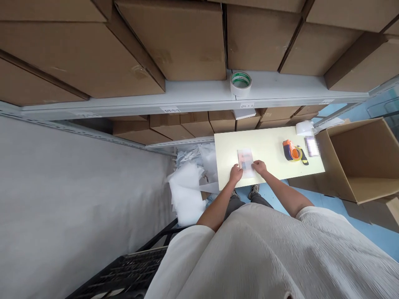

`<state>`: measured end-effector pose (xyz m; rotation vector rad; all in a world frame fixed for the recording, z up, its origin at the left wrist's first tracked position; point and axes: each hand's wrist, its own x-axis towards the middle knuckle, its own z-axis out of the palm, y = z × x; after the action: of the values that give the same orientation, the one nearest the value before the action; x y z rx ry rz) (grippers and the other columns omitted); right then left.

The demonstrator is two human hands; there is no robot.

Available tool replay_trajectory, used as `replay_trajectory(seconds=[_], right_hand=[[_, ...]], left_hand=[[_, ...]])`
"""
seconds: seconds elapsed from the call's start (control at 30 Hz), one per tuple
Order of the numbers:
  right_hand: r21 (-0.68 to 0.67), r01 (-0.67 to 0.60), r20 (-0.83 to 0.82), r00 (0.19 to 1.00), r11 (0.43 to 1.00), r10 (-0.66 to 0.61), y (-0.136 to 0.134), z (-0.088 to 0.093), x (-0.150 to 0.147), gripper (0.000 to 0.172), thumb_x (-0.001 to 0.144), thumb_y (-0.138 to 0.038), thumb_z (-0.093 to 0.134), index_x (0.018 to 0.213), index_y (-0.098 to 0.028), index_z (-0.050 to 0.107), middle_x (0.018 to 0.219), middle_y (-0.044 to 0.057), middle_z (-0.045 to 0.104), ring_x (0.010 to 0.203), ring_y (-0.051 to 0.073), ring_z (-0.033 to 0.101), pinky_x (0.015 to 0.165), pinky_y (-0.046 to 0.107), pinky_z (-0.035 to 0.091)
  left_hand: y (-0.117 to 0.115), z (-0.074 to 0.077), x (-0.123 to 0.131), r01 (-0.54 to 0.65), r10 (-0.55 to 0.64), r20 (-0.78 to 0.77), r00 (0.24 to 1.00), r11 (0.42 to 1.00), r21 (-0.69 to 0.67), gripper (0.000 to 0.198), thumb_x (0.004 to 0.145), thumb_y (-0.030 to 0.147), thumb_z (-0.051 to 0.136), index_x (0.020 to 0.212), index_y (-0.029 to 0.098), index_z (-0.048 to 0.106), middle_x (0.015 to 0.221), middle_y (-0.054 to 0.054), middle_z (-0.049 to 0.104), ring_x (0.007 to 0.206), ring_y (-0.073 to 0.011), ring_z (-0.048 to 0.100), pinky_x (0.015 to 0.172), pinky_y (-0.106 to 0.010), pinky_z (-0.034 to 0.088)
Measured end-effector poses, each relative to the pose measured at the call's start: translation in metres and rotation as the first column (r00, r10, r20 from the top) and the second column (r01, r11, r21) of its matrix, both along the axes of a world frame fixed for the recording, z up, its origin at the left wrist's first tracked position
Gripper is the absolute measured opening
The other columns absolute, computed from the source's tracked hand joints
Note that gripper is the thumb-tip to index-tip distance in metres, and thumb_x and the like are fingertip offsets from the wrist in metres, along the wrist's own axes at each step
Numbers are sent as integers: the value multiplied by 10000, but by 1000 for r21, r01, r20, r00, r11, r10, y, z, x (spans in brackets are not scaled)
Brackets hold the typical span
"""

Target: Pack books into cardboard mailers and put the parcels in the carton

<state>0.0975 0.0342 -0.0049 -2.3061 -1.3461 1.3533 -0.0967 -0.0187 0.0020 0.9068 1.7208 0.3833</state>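
Note:
A small flat packet [245, 161] with pinkish-orange print and a darker patch lies on the pale yellow tabletop [268, 143]. A translucent white covering seems to lie over much of it; whether this is foam or plastic, I cannot tell. At its lower left edge, my left hand [236, 173] is closed, thumb and fingers gripping the side. My right hand [259, 167] pinches the right edge near the middle. A tape dispenser [290, 150] in orange and dark blue, with yellowish tape, sits to the right. Against it lies a black and yellow cutter [303, 156].
Cardboard boxes [174, 41] fill the shelves ahead, where a tape roll [240, 84] rests on the ledge. White foam sheets [187, 195] pile up left of the table. An open carton [368, 158] stands right; a black crate [137, 270] is at lower left.

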Motion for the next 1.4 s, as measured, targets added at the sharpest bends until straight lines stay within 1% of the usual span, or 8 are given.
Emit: replay_trajectory(seconds=[0.13,0.27,0.43,0.57,0.8,0.93,1.17,1.4], right_hand=[[-2,-46,7,999,999,46,-2,2,-7,120,750,-274,700,852,-226,742,816,11,746,784,194,689,706,268,515],[17,-75,7,997,997,75,-3,2,-16,86,729,-273,685,797,-226,709,732,-9,690,731,178,643,662,252,482],[35,-100,-14,995,994,100,3,-1,-40,136,724,-282,680,841,-221,717,723,-13,680,739,176,633,670,246,485],[48,-115,-34,993,992,116,14,-5,-66,151,745,-266,657,874,-217,720,790,-4,711,769,174,648,705,249,502],[66,-127,-51,990,990,131,34,-12,-112,215,796,-264,625,966,-214,747,877,12,745,826,188,685,778,271,540],[67,-125,-47,991,990,129,44,-16,-130,196,804,-257,631,962,-213,738,896,19,752,826,185,684,761,261,534],[86,-105,-48,993,991,110,62,-24,-148,197,788,-255,644,956,-216,740,886,16,740,818,190,668,786,284,538],[100,-114,-27,993,988,117,79,-34,-159,243,816,-265,652,1034,-234,757,941,28,763,880,212,697,829,299,553]], left_hand=[[-5,2,-4,-41,40,62,997,999,8,476,940,197,701,1413,176,650,1483,-170,711,1323,-285,711,1059,-326,548],[-9,1,-13,-56,52,85,995,998,40,451,937,188,698,1386,181,660,1504,-174,692,1323,-283,711,1097,-354,546],[-15,-2,-30,-115,106,99,989,989,98,470,925,196,712,1393,190,666,1489,-164,699,1284,-279,728,1116,-376,558],[-20,-4,-47,-140,129,79,988,980,143,495,925,212,721,1417,203,665,1526,-162,670,1338,-295,702,1152,-400,547],[-22,-2,-75,-80,83,-10,996,980,180,526,932,199,686,1458,223,673,1566,-121,646,1484,-285,590,1277,-411,443],[-19,-2,-87,-20,33,-55,998,976,219,554,921,206,700,1474,218,665,1607,-115,621,1562,-284,512,1344,-413,359],[-7,-4,-103,196,-172,-156,973,968,159,610,973,278,659,1573,215,573,1778,-122,417,1660,-323,367,1369,-429,283],[9,-4,-116,287,-260,-212,942,952,106,671,965,333,677,1615,249,531,1825,-97,328,1689,-344,292,1369,-476,268]])
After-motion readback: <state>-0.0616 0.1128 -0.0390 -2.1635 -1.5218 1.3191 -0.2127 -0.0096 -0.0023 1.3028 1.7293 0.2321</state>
